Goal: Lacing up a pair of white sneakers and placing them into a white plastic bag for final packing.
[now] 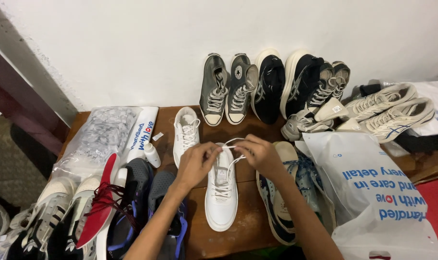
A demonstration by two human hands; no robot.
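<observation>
Both hands meet over the tongue end of a white shoe (221, 192) standing at the middle of the wooden bench (248, 226); the left hand (197, 161) is pinched narrow on a white lace (233, 141), fingers curled in; the right hand (260, 153) is likewise closed on the lace from 3 o'clock, and thin loops arch between them at 12 o'clock. The shoe is smooth, leather-like, rounded at the toe, which points to 6 o'clock; its mate (186, 132) lies at 11 o'clock, just beside, laces criss-crossed. At 3 o'clock a dark blue pair (286, 192) rests sole-up, partly under a glossy white plastic bag (373, 192). At 9 o'clock sits a small white bottle (152, 155); beyond it a crinkled clear bag (101, 137); at 8 o'clock a heap of sneakers, one with a red tongue (101, 202) and red laces. Along the wall at 12 o'clock lean grey canvas high-tops (228, 89) and black runners (286, 84); cream mesh trainers (390, 113) lie at 2 o'clock.
</observation>
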